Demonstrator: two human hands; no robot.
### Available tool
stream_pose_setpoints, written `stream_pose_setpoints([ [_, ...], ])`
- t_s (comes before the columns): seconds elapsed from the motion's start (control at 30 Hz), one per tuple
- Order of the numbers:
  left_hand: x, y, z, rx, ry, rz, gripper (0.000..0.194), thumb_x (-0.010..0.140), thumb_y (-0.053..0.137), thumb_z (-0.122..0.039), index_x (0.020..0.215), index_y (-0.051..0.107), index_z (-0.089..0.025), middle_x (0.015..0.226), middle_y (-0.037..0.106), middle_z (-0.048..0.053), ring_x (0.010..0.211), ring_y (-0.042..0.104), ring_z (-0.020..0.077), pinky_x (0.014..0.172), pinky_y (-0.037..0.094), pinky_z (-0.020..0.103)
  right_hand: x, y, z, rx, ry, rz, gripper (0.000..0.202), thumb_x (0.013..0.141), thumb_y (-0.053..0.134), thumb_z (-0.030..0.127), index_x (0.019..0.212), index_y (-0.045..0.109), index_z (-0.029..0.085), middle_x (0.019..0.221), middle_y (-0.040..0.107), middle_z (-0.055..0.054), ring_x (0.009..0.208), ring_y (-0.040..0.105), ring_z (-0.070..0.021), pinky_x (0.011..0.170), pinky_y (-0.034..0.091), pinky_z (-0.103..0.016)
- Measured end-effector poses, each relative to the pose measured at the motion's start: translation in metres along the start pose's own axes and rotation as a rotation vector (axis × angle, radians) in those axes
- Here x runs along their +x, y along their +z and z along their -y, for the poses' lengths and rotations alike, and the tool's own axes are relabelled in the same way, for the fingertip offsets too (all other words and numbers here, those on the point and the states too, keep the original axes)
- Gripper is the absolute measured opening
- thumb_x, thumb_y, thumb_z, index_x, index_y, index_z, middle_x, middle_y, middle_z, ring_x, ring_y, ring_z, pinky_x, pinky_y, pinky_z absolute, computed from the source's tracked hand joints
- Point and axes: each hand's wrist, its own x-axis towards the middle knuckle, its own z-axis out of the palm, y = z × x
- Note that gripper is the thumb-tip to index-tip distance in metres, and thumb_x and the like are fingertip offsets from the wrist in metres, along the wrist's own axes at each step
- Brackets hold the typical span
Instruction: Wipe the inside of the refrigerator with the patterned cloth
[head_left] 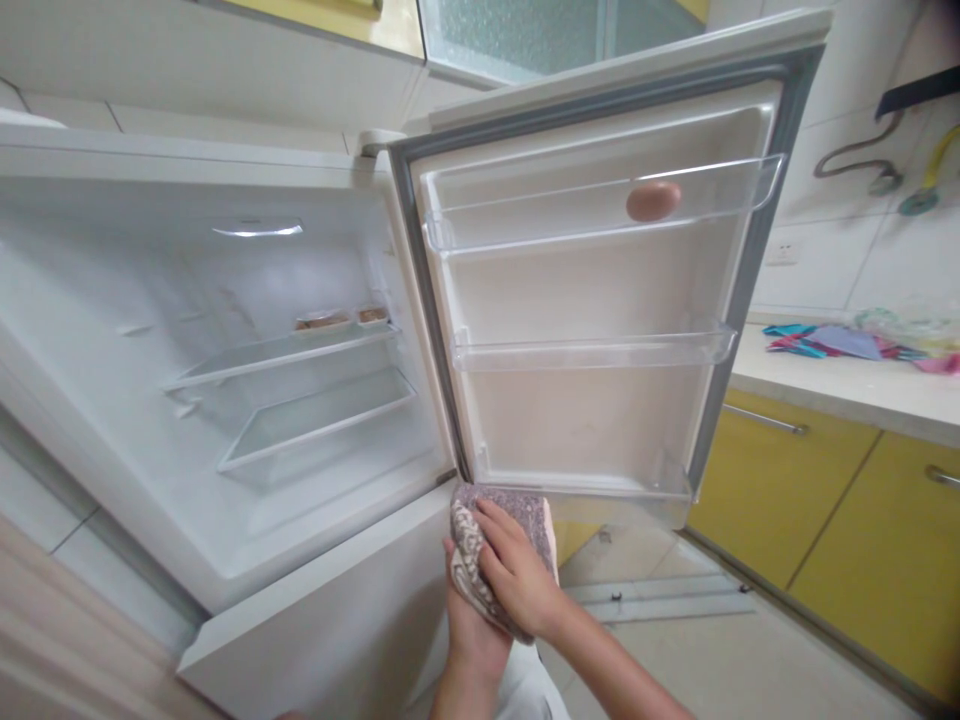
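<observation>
A folded cloth (pixel 529 508), mottled grey-purple with a patterned brown and white side, is held between my two hands below the open fridge door. My left hand (pixel 472 640) supports it from underneath, its fingers mostly hidden behind the fabric. Over the top lies my right hand (pixel 517 570), fingers bent across the cloth and pressing on it. Just beyond my hands is the lower hinge corner of the fridge (pixel 322 585). Its door (pixel 585 420) stands wide open to the right.
Inside, a glass shelf (pixel 289 357) bears food packs (pixel 322 320) at the back. One brown egg (pixel 653 201) sits in the top door rack (pixel 525 232). Yellow cabinets (pixel 787 480) and a counter (pixel 847 385) with colourful cloths (pixel 840 342) stand at right. A rail-like strip (pixel 667 598) crosses the floor.
</observation>
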Motion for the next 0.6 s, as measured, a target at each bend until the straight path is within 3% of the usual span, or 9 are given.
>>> stream_pose_setpoints([
  [0.07, 0.006, -0.008, -0.008, -0.075, 0.016, 0.002, 0.048, 0.092, 0.045, -0.063, 0.122, 0.070, -0.036, 0.127, 0.074, 0.003, 0.129, 0.062, 0.0245, 0.124, 0.030, 0.048, 0.004, -0.006, 0.001, -0.111, -0.041, 0.005, 0.047, 0.096, 0.047, 0.042, 0.137, 0.060, 0.022, 0.152, 0.053, -0.011, 0.143, 0.047, -0.0248, 0.122, 0.036, -0.049],
  [0.17, 0.007, -0.010, -0.029, -0.140, 0.077, 0.049, 0.047, 0.094, 0.043, -0.054, 0.132, 0.063, -0.036, 0.137, 0.068, 0.005, 0.131, 0.060, 0.0265, 0.123, 0.028, 0.055, 0.006, -0.040, -0.014, -0.272, -0.091, -0.157, 0.044, 0.098, 0.043, 0.040, 0.133, 0.061, 0.021, 0.141, 0.063, -0.011, 0.133, 0.056, -0.0241, 0.117, 0.044, -0.048],
  [0.3, 0.001, -0.006, -0.065, -0.194, 0.278, -0.001, 0.047, 0.093, 0.048, -0.051, 0.137, 0.059, -0.036, 0.143, 0.063, 0.006, 0.136, 0.055, 0.0287, 0.120, 0.032, 0.060, -0.003, -0.121, -0.058, -0.534, -0.070, -0.455, 0.043, 0.098, 0.043, 0.045, 0.125, 0.065, 0.020, 0.127, 0.070, -0.013, 0.121, 0.063, -0.0280, 0.107, 0.050, -0.051],
  [0.4, 0.008, -0.001, -0.082, -0.190, 0.331, -0.072, 0.045, 0.094, 0.044, -0.050, 0.133, 0.062, -0.036, 0.138, 0.067, 0.004, 0.134, 0.057, 0.0275, 0.118, 0.037, 0.059, -0.021, -0.181, -0.092, -0.785, -0.076, -0.565, 0.041, 0.097, 0.044, 0.045, 0.118, 0.069, 0.021, 0.121, 0.073, -0.011, 0.118, 0.064, -0.0315, 0.107, 0.046, -0.057],
  [0.5, 0.031, 0.014, -0.078, -0.097, 0.323, -0.306, 0.046, 0.094, 0.040, -0.054, 0.124, 0.067, -0.032, 0.124, 0.075, 0.004, 0.128, 0.062, 0.0258, 0.115, 0.042, 0.053, -0.040, -0.215, -0.122, -0.938, -0.063, -0.601, 0.036, 0.096, 0.046, 0.046, 0.105, 0.073, 0.024, 0.117, 0.075, -0.008, 0.120, 0.063, -0.0343, 0.110, 0.041, -0.063],
  [0.6, 0.060, 0.038, -0.049, 0.116, 0.311, -0.444, 0.049, 0.091, 0.043, -0.062, 0.115, 0.069, -0.027, 0.113, 0.077, 0.005, 0.122, 0.066, 0.0247, 0.110, 0.050, 0.046, -0.052, -0.220, -0.145, -0.895, -0.111, -0.566, 0.033, 0.096, 0.048, 0.045, 0.096, 0.073, 0.024, 0.108, 0.077, -0.006, 0.125, 0.060, -0.0330, 0.107, 0.047, -0.056],
])
